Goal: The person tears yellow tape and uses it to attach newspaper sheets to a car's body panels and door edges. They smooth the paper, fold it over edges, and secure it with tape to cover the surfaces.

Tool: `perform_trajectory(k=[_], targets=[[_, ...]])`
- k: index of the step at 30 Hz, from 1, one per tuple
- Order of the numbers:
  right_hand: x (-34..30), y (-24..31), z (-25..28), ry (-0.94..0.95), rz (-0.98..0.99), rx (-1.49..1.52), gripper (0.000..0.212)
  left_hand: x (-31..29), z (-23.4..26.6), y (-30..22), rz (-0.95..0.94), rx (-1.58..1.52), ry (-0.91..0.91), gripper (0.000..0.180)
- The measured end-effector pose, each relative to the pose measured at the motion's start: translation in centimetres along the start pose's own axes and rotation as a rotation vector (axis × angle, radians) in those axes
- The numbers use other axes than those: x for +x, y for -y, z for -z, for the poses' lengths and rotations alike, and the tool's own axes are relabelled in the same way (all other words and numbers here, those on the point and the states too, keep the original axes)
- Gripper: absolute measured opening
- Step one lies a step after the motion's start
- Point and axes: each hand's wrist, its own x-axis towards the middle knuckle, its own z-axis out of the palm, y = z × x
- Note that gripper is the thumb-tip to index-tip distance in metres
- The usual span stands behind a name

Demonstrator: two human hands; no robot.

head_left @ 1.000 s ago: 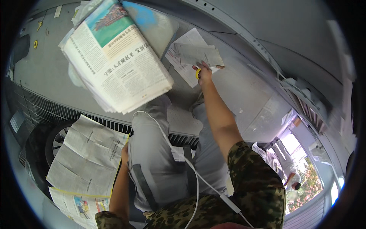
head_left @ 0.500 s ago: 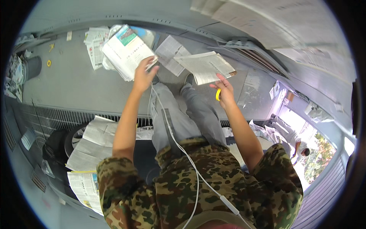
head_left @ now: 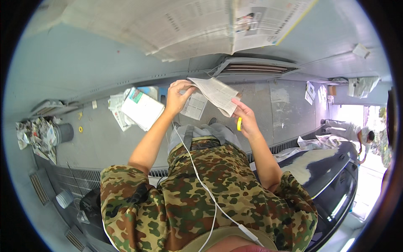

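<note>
From where I stood, the left grip (head_left: 176, 98) and right grip (head_left: 247, 121) pinched opposite sides of the folded newspaper (head_left: 215, 94) above the floor (head_left: 113, 155), apparently an unfolding step, the next move seemingly calling for an even pull.

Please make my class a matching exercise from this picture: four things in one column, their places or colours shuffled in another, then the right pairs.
Things:
1. Folded newspaper
2. Tape roll at the right hand
3. Newspaper stack
4. Cable

Matches:
A. White, running over the camouflage shirt
B. Held in both hands, the left included
C. Left of the feet
D. Yellow

Pairs: 1-B, 2-D, 3-C, 4-A
</note>
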Motion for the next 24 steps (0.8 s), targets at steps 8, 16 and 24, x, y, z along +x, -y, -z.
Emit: perform_trajectory(k=[8,16,24], targets=[[0.0,2.8,4.6,-0.286,0.360,0.014,0.049,3.8,-5.7,-13.0,-0.064,-0.261,0.298,0.019],[-2.1,5.9,5.6,-0.036,0.555,0.030,0.017,4.6,-13.4,-19.3,0.145,-0.545,0.419,0.028],[-1.9,10.1,8.9,-0.021,0.562,0.089,0.021,5.4,-16.3,-20.3,0.129,-0.685,0.526,0.056]])
